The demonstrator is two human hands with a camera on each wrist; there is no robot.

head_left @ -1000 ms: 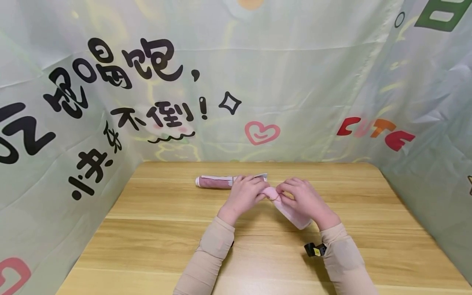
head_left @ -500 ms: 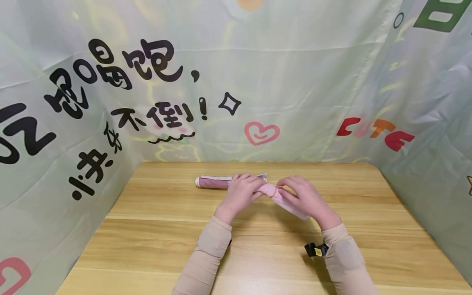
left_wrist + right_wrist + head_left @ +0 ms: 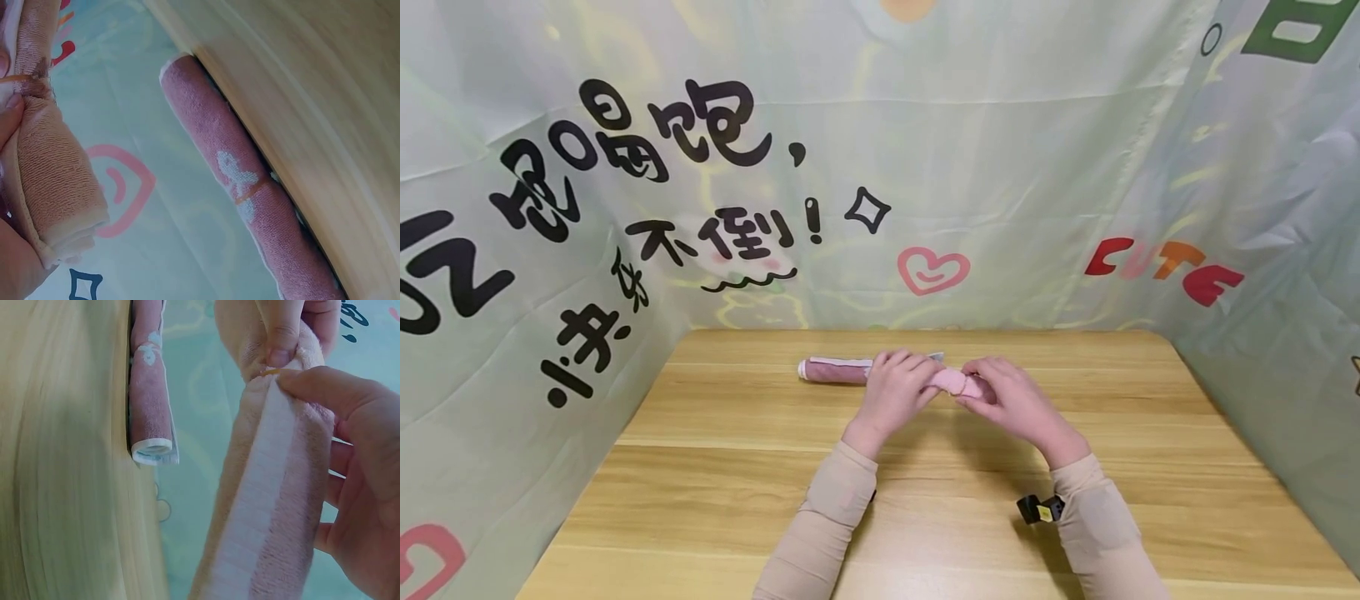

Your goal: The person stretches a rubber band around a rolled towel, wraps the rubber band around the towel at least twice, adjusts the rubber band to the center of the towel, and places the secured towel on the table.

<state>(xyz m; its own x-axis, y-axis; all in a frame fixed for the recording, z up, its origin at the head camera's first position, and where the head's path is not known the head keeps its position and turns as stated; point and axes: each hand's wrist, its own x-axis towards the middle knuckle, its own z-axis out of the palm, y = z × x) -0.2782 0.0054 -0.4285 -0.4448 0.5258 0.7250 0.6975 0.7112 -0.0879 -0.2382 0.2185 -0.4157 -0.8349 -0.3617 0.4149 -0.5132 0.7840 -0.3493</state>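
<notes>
Both hands hold a light pink rolled towel (image 3: 953,382) above the table. A thin orange rubber band (image 3: 270,372) cinches its middle, and the roll bulges on each side in the left wrist view. My left hand (image 3: 895,393) grips the roll left of the band, its thumb pressing close by it in the right wrist view. The right hand (image 3: 1017,404) wraps the other half, with its thumb tip at the band. Behind the left hand lies a mauve rolled towel (image 3: 835,372) with a pale edge, a light blue motif and its own band (image 3: 253,189).
The wooden table (image 3: 737,500) carries the mauve towel near its back edge. Printed fabric walls (image 3: 1037,167) enclose the table at the back and sides. A small black wrist camera (image 3: 1039,508) hangs under the right sleeve.
The pink towel's right half has swung up from a downward slant to nearly level. My right hand has gone from fingering the band to holding around the roll.
</notes>
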